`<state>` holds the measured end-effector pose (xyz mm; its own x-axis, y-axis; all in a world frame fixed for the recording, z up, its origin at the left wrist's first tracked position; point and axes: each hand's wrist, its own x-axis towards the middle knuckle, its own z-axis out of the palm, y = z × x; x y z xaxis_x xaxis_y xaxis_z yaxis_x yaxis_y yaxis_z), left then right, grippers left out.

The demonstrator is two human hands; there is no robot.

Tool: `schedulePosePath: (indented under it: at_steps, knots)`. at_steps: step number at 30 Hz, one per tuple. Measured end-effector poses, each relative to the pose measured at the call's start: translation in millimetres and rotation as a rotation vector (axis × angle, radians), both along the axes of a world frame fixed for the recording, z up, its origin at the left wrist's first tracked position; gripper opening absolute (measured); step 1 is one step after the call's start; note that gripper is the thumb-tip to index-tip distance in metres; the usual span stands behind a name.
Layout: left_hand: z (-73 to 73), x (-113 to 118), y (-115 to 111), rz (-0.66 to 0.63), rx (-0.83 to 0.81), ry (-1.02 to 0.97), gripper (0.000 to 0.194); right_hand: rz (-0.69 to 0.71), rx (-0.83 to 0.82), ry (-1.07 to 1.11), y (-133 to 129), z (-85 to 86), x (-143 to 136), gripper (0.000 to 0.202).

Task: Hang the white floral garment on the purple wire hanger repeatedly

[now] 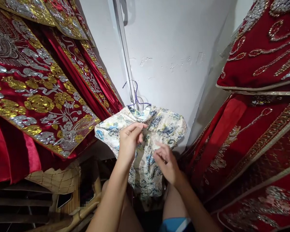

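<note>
A short-sleeved floral shirt (pixel 159 124) in cream, blue and yellow hangs in front of me on a thin purple hanger (pixel 136 93). My left hand (pixel 132 135) is closed at the front of its neckline, thumb and finger pinching the fabric edge just below the collar. Lower and to the right, my right hand (pixel 166 161) is in front of the shirt's chest, slightly blurred. Its fingers are loosely bent and apart, with nothing visible in them. Whatever lies under the left fingertips is hidden.
Red garments with gold and silver sequins (pixel 38 83) hang at the left. More beaded red cloth (pixel 263 67) hangs close on the right. Behind the shirt are a pale wall (pixel 169 38) and a metal rail (pixel 123 42). A bamboo chair (pixel 84 209) stands at lower left.
</note>
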<state>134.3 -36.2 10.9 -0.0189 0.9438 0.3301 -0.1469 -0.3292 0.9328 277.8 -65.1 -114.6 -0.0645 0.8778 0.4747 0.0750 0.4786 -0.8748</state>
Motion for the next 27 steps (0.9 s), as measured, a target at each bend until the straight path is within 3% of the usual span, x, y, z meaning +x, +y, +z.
schedulePosePath:
  at_steps: [2,4,6,8,12,14,16,20,24,27]
  knots:
    - [-4.9,0,-1,0.000,0.008,0.013,0.024,-0.009,0.114,-0.005,20,41.1,5,0.047]
    - [-4.3,0,-1,0.012,0.039,0.038,0.024,-0.048,0.223,-0.057,42,76.7,7,0.041]
    - [-3.1,0,0,0.046,0.084,0.096,0.024,-0.036,0.343,-0.195,61,100.4,6,0.024]
    - [-6.2,0,2,0.108,0.133,0.194,0.024,-0.023,0.442,-0.274,71,112.9,3,0.015]
    - [-29.6,4,13,0.135,0.104,0.298,0.028,-0.107,0.544,-0.168,70,128.9,-3,0.020]
    - [-41.0,7,16,0.101,0.048,0.249,0.028,-0.139,0.557,-0.115,64,139.2,-3,0.019]
    - [-43.1,9,15,0.137,0.069,0.171,0.025,-0.113,0.551,-0.134,61,147.9,-2,0.018]
    - [-16.9,5,6,0.260,0.235,0.088,0.025,-0.036,0.539,-0.247,61,148.9,4,0.016]
    - [11.0,2,2,0.182,0.237,0.176,0.030,-0.050,0.545,-0.273,61,139.7,9,0.016]
    - [16.1,3,3,0.165,0.238,0.210,0.027,-0.053,0.541,-0.275,59,137.4,10,0.015]
